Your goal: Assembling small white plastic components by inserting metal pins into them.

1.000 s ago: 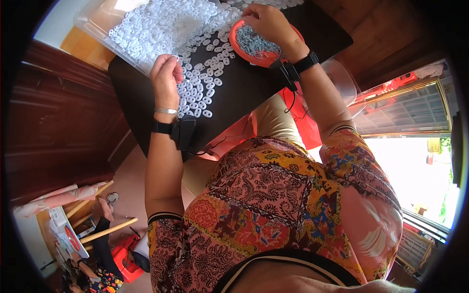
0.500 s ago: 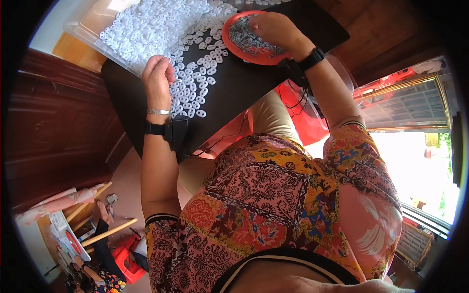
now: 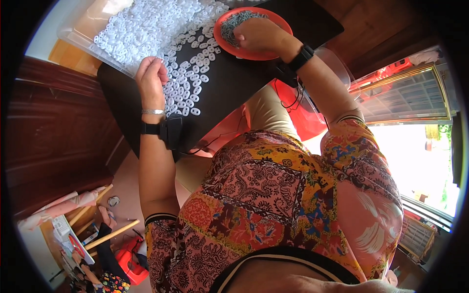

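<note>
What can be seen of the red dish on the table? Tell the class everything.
The red dish is round, shallow and plastic-looking, with a smooth rim. It sits upright on the dark table, right of the scattered white pieces, holding small grey, metallic-looking pieces. The right hand is over it, hiding part of it; whether hand and dish touch is unclear.

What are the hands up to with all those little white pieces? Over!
Left hand pinched, beside the white two-holed pieces. Right hand over the red bowl, partly blocking view of the small grey pieces. Either hand's hold: can't tell.
</note>
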Tool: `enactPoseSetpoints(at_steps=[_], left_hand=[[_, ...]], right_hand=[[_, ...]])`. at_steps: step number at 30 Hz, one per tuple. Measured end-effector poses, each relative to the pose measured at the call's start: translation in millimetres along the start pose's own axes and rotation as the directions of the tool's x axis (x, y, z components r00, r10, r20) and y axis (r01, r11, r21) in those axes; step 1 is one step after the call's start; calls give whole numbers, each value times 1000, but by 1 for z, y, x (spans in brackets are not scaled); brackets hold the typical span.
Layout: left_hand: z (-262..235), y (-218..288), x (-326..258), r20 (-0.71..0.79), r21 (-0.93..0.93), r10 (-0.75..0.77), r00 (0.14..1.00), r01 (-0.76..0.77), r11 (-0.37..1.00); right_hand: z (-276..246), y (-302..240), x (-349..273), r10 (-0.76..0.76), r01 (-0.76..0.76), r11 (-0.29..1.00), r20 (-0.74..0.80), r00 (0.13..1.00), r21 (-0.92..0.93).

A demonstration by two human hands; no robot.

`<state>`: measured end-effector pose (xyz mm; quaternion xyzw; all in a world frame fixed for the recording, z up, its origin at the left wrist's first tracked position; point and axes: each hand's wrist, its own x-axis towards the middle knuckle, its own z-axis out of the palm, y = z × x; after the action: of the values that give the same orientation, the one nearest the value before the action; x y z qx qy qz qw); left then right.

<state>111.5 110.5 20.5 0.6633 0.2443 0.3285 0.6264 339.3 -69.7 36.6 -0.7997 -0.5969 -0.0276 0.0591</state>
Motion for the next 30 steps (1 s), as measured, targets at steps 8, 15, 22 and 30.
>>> enactPoseSetpoints(at_steps=[8, 15, 22, 30], left_hand=[[-2, 0, -1, 1, 5, 16, 1000, -16, 1000], [-3, -2, -1, -19, 6, 10, 1000, -10, 1000], [-1, -1, 0, -14, 9, 15, 1000, -15, 1000], [-1, 0, -1, -19, -2, 7, 1000, -7, 1000]], right_hand=[[-16, 28, -4, 0, 41, 978, -198, 980, 204], [-47, 7, -18, 96, -10, 756, -95, 991, 655], [-20, 26, -15, 189, -99, 754, -70, 979, 650], [-12, 15, -12, -95, 152, 960, -240, 966, 234]])
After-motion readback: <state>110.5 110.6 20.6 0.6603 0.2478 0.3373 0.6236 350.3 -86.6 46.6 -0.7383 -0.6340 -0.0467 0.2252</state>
